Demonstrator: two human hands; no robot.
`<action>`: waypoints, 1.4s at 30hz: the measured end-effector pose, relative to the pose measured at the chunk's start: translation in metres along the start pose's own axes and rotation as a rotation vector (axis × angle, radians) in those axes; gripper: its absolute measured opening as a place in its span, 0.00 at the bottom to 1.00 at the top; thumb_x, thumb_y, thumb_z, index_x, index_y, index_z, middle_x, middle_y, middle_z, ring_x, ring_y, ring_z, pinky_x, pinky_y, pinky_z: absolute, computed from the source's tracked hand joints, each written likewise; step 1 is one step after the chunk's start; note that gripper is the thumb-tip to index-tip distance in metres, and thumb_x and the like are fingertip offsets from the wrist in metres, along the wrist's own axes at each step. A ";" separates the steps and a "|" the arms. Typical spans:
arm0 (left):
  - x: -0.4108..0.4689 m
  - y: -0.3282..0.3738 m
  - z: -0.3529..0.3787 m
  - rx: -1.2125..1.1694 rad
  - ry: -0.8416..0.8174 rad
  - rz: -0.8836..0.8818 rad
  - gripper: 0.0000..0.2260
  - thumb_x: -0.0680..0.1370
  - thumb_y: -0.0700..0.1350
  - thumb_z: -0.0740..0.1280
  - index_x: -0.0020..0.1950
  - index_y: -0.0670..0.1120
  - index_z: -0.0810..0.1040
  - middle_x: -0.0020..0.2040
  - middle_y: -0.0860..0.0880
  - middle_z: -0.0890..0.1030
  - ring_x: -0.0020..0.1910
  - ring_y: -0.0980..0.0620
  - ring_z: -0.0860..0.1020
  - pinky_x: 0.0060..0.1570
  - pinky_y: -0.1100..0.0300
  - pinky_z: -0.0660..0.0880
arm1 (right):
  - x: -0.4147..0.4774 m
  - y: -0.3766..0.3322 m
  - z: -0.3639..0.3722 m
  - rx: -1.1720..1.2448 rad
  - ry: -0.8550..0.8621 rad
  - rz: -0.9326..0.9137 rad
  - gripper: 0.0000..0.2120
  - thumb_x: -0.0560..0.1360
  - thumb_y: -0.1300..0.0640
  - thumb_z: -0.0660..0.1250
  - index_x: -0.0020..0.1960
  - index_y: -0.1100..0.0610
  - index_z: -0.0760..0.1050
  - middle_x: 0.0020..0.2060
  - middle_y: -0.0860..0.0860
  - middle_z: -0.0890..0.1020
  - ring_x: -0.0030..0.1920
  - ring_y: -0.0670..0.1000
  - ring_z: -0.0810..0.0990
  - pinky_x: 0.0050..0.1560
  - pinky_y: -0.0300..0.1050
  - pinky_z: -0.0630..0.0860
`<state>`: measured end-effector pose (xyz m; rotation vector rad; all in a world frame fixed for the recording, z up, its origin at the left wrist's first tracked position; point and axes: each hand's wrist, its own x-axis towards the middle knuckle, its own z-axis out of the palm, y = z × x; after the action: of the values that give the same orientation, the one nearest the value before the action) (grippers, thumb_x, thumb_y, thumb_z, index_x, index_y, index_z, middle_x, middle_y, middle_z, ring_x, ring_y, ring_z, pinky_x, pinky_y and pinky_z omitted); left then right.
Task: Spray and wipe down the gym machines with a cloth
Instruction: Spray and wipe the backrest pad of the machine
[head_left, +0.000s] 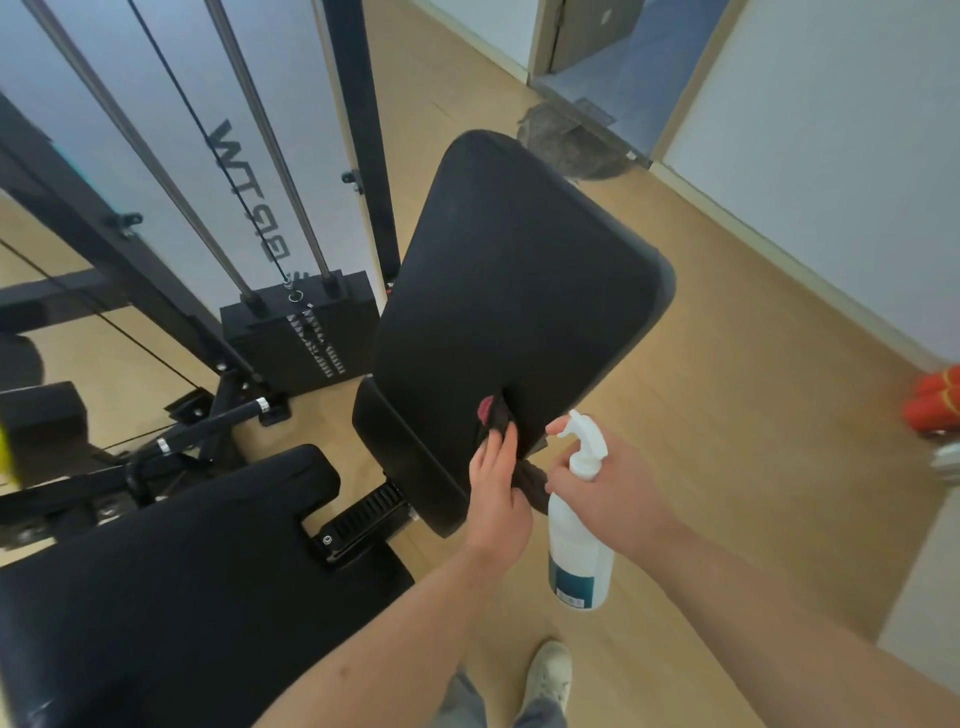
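Fingers of left hand (496, 483) grip cloth (535, 486) on pad (519, 286); right fingers (560, 429) grip spray bottle (579, 551).

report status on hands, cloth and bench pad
left hand holding dark cloth against backrest pad, lower edge. right hand gripping spray bottle, finger on trigger, nozzle toward pad. nothing blocking the pad.

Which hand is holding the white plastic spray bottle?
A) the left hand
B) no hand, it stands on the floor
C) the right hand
C: the right hand grips the white plastic spray bottle by its neck, while the left hand holds a dark cloth against the black padded backrest.
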<state>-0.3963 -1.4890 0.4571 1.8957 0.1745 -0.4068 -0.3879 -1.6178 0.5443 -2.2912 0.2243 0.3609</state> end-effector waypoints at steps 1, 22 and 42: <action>0.002 0.002 -0.005 0.010 0.000 -0.006 0.36 0.82 0.29 0.55 0.84 0.56 0.51 0.80 0.61 0.52 0.77 0.66 0.51 0.79 0.60 0.51 | 0.002 -0.002 0.000 -0.007 0.006 -0.001 0.14 0.76 0.55 0.68 0.56 0.39 0.73 0.39 0.44 0.82 0.42 0.49 0.81 0.43 0.40 0.80; 0.169 0.081 -0.157 0.204 0.284 0.133 0.31 0.84 0.37 0.60 0.84 0.55 0.54 0.83 0.52 0.57 0.81 0.45 0.54 0.78 0.46 0.60 | 0.056 -0.056 0.037 0.030 0.031 0.037 0.15 0.77 0.51 0.70 0.60 0.41 0.71 0.43 0.44 0.80 0.45 0.50 0.82 0.45 0.42 0.84; 0.028 0.073 0.006 0.105 0.312 0.052 0.25 0.84 0.41 0.65 0.80 0.55 0.65 0.77 0.55 0.66 0.75 0.53 0.66 0.76 0.56 0.62 | 0.002 0.018 -0.059 0.076 0.024 0.003 0.14 0.76 0.54 0.66 0.53 0.35 0.69 0.40 0.51 0.83 0.45 0.54 0.81 0.46 0.49 0.80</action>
<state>-0.3486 -1.5232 0.5095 2.0553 0.3148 -0.0837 -0.3799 -1.6735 0.5701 -2.2220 0.2501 0.3211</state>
